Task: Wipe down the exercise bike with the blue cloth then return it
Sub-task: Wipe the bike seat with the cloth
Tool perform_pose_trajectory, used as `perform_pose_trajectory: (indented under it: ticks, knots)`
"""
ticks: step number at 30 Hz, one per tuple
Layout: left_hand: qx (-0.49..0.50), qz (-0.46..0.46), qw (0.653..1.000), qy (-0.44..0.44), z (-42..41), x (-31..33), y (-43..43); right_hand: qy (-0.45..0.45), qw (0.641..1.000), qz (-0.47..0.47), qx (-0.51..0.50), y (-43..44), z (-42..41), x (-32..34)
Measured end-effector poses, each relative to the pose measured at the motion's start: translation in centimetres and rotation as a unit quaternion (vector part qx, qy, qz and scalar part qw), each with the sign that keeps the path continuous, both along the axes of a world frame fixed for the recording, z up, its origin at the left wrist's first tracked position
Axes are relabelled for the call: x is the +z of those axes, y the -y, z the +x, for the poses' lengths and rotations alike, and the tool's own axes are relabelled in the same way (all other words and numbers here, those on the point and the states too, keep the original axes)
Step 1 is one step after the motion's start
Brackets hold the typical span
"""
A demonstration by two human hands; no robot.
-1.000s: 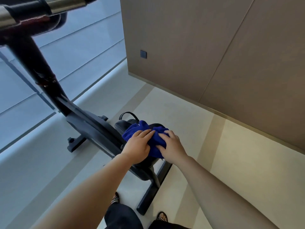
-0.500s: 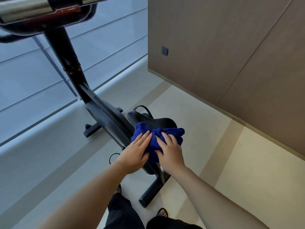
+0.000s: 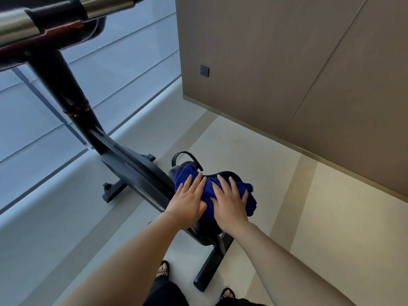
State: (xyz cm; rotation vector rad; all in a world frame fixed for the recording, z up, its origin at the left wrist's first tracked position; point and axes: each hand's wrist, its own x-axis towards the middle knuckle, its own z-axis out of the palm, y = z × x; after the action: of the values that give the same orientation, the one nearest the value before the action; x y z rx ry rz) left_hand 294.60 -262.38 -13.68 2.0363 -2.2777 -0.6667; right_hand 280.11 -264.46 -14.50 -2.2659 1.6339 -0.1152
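Both flat hands [image 3: 188,200] [image 3: 229,200] press blue cloth [image 3: 248,195] on, apparently, the saddle [image 3: 228,174].

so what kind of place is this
Probably a home workout corner or a small gym, indoors. A bike stands on a pale floor beside a large window, with a wood-panelled wall carrying a switch.
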Motion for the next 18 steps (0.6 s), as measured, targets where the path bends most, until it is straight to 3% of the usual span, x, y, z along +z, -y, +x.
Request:
perform_pose_trajectory:
  ticks: [10,18]
  knots:
    - [-0.094,0.05,0.994,0.021,2.5,1.5,3.6,-0.061,0.994,0.045,-0.084,1.2,2.2,1.6]
    - [-0.11,-0.046,0.99,-0.075,3.3,2.8,4.8,-0.011,0.974,-0.002,-0.224,-1.8,3.8,2.2]
